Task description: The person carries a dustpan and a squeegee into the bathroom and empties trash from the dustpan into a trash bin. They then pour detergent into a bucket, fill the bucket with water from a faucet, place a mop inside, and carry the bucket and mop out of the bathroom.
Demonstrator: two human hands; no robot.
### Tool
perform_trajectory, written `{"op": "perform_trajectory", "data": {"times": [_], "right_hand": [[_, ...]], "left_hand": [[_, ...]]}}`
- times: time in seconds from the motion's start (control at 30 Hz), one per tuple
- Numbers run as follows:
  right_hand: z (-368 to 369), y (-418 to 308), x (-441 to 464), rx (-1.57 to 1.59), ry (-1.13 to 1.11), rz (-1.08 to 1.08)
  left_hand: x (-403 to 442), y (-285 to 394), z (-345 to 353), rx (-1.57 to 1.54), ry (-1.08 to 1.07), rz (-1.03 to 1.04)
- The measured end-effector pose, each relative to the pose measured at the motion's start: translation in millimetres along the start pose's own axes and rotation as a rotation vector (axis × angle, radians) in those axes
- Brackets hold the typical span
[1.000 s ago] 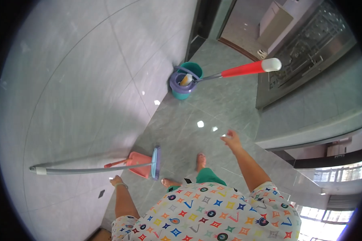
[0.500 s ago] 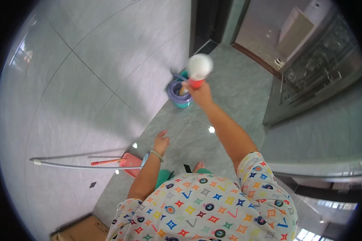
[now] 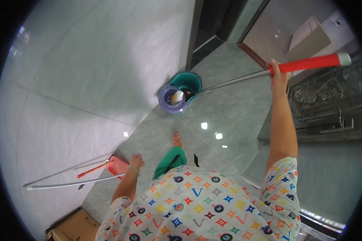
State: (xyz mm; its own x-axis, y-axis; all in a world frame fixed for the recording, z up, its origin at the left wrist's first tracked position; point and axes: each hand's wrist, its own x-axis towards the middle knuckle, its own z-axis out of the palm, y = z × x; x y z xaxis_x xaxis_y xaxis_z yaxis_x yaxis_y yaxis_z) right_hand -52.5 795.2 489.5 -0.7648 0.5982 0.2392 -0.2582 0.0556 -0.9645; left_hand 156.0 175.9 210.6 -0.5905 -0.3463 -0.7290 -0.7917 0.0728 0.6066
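My right hand (image 3: 278, 74) is wrapped round a mop (image 3: 237, 81) just below its red grip. The mop's metal pole slants down to the left, and its lower end is inside a teal bucket (image 3: 194, 78), where the head is mostly hidden. A purple wringer basket (image 3: 163, 100) sits on the near side of the bucket. In it lies a white and tan object (image 3: 177, 97) whose kind I cannot make out. My left hand (image 3: 136, 161) hangs low with loosely bent fingers and nothing in it, beside a pink dustpan (image 3: 117, 166).
A long grey pole (image 3: 68, 185) and an orange-red handle (image 3: 93, 169) lean by the wall at left. A cardboard box (image 3: 77, 227) stands at lower left. A dark doorway (image 3: 213, 28) is behind the bucket, and an ornate door (image 3: 326, 100) stands to the right.
My right hand has swung right with the mop, tilting its pole away from the bucket. My left hand has dropped lower and left. My view has shifted, and a foot now shows ahead.
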Motion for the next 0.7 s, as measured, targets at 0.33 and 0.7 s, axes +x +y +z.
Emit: {"op": "perform_trajectory", "data": {"times": [0.33, 0.7], "right_hand": [[6, 54, -90, 0.111, -0.397, 0.052], [-37, 27, -31, 0.170, -0.165, -0.048]], "left_hand": [[37, 190, 172, 0.754, -0.040, 0.672], [76, 159, 275, 0.844, 0.094, 0.159]]}}
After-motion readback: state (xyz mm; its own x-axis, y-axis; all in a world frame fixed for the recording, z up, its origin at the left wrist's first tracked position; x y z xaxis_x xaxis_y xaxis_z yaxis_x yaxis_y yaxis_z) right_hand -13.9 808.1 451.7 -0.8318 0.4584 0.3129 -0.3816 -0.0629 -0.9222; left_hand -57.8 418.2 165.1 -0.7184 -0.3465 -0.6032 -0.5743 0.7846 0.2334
